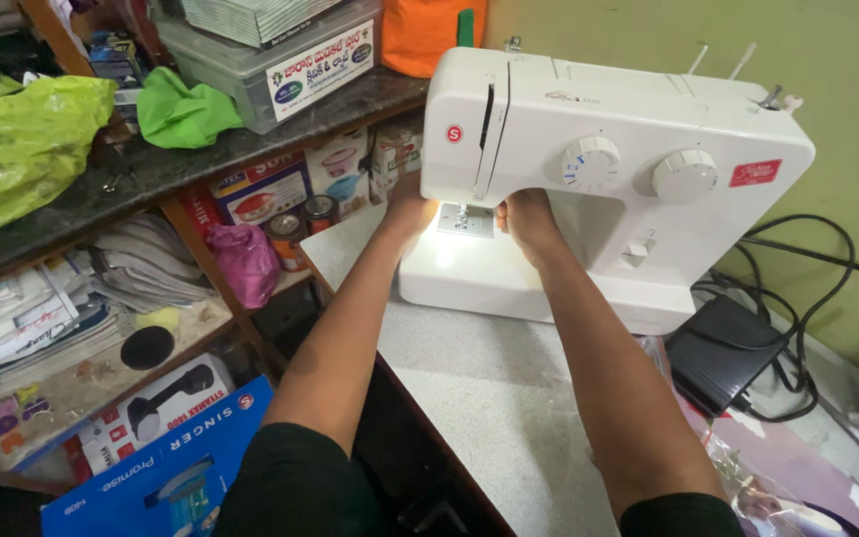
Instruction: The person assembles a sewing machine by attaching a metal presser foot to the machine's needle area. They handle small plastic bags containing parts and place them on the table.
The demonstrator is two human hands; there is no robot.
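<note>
A white sewing machine (608,159) stands on a grey speckled tabletop (489,398), its lamp lighting the needle plate (465,221). My left hand (408,207) reaches in at the left of the needle area, partly hidden behind the machine's head. My right hand (529,217) is under the machine's arm, just right of the needle, fingers curled in toward it. Whether either hand grips anything small is hidden by the machine and the glare.
A black foot pedal (723,353) with black cables (807,259) lies right of the machine. Shelves at left hold stacked papers, tins, a pink bag (246,261), a green bag (12,149) and a clear storage box (270,60). A blue carton (166,477) sits below.
</note>
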